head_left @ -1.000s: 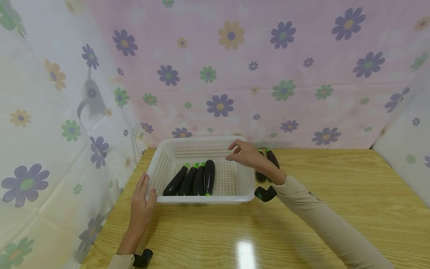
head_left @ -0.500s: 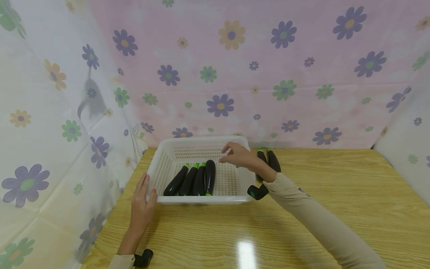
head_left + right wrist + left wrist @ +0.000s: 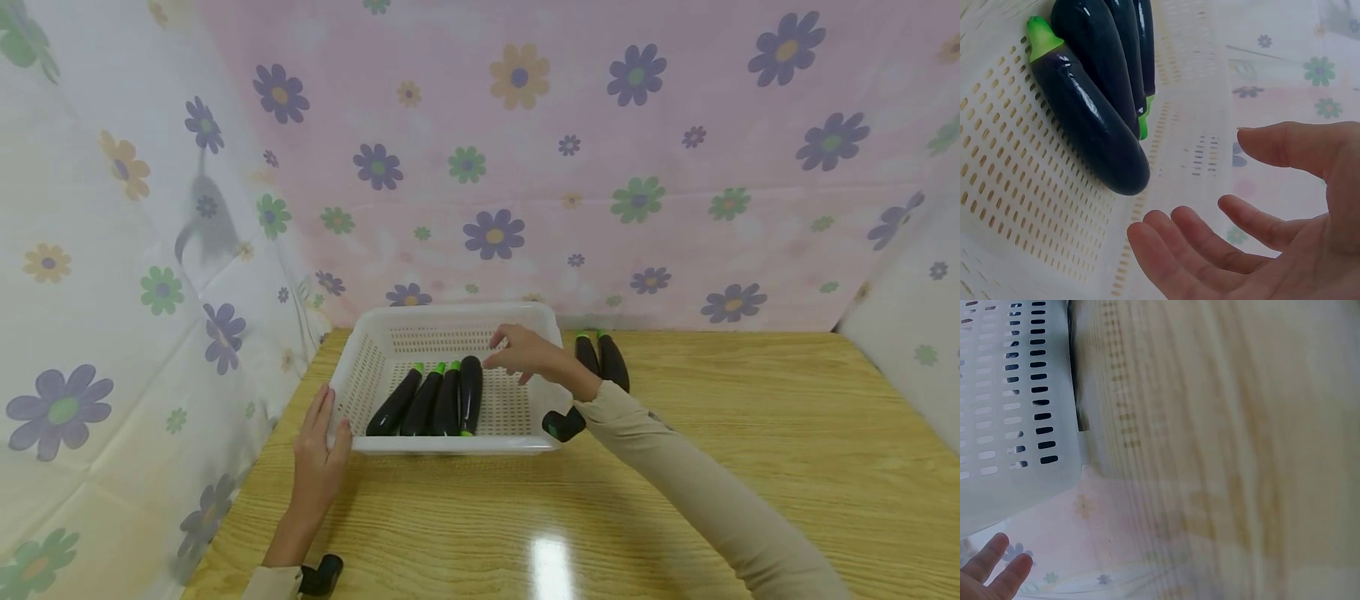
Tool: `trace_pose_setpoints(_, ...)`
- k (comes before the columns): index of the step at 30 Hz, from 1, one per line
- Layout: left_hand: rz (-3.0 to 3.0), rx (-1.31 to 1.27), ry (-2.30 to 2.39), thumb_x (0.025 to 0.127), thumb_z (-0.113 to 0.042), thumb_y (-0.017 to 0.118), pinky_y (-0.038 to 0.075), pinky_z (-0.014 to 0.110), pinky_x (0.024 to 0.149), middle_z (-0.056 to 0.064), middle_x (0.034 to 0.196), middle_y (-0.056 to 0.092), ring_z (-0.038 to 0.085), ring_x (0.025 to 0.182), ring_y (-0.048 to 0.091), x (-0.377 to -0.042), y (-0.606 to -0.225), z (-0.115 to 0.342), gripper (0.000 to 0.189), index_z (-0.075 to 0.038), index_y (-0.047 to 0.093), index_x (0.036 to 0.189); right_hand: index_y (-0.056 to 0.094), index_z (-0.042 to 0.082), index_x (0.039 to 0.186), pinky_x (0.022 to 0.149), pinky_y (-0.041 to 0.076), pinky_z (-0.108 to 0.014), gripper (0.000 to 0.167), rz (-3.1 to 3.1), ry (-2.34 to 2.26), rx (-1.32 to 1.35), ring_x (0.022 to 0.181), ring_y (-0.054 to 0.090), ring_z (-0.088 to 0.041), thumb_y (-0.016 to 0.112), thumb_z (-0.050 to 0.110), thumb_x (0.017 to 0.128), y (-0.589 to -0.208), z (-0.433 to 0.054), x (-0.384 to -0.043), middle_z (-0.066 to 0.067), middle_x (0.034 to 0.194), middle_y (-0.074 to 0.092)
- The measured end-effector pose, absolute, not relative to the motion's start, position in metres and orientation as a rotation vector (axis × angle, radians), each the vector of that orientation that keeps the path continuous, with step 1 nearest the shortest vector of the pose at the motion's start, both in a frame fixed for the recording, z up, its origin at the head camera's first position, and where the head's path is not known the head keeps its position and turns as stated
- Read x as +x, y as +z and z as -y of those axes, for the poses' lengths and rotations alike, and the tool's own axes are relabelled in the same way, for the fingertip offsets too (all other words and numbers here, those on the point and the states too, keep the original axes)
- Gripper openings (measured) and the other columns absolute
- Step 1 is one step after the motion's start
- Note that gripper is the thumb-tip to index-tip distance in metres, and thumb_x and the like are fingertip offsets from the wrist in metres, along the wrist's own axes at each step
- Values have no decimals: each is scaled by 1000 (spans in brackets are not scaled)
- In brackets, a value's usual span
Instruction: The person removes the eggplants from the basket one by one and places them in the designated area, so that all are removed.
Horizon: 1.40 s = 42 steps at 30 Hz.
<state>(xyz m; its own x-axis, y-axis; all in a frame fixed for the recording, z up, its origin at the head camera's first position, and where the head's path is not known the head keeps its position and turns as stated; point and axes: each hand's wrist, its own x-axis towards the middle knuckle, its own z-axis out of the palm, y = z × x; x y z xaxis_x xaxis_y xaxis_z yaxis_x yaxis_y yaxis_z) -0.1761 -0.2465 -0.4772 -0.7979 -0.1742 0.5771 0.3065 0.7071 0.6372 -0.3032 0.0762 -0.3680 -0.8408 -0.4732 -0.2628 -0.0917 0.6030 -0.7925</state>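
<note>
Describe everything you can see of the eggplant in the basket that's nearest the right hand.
This eggplant is long, glossy and purple-black, smooth-skinned, with a bright green cap at one end and a rounded tip at the other. It lies on the slotted floor of the white basket, rightmost in a row of four, its cap toward the person, opposite to its neighbours. It sits close alongside the next one. The right hand is beside its rounded end, but no finger touches it.

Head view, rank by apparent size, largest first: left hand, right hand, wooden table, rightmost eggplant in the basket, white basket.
1. Wooden table
2. White basket
3. Left hand and right hand: too alike to rank
4. Rightmost eggplant in the basket
</note>
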Motion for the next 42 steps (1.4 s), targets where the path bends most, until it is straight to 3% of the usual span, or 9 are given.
trace_pose_setpoints(14,2265,-117,-992,98,-6,56,21,2,104,28,156,45,51,136,49,-178,-479,246,54,13,46,148,50,-1,139,84,60,-49,52,-2356,-1089,-425,115,64,-44,68,26,98,-378,-58,-304,-21,136,56)
trace_pose_setpoints(21,2262,-116,-975,98,-5,56,22,1,102,29,155,46,51,132,53,-178,-479,246,53,13,47,147,51,-2,137,73,61,-42,50,-2392,-1045,-413,108,67,-42,68,25,98,-381,-51,-307,-21,133,57)
trace_pose_setpoints(28,2269,-109,-990,99,-6,55,21,4,105,29,156,45,52,138,48,-177,-478,245,54,12,47,148,52,0,134,73,62,-43,47,-2402,-981,-348,103,69,-39,67,25,98,-384,-44,-316,-21,133,57)
trace_pose_setpoints(32,2287,-92,-998,100,-8,55,23,7,108,27,157,44,51,140,46,-176,-477,245,54,11,46,149,53,-1,130,74,62,-44,43,-2397,-945,-322,98,71,-39,68,24,98,-386,-39,-320,-22,127,59)
trace_pose_setpoints(35,2303,-78,-1001,100,-8,55,29,17,113,26,158,44,49,140,46,-175,-476,246,54,10,46,150,54,-3,128,76,62,-46,43,-2376,-934,-309,97,72,-42,68,22,97,-388,-34,-322,-26,123,62)
trace_pose_setpoints(38,2317,-68,-1004,100,-9,55,30,22,115,26,159,43,49,141,45,-175,-476,246,55,10,45,151,51,-5,132,77,62,-47,48,-2354,-934,-283,97,72,-44,69,20,96,-392,-29,-324,-30,123,61)
trace_pose_setpoints(42,2302,-82,-1005,100,-8,56,24,9,110,27,158,43,51,141,45,-176,-477,246,55,11,45,150,40,-5,146,75,62,-46,65,-2367,-915,-241,94,73,-43,71,19,95,-397,-21,-326,-29,122,59)
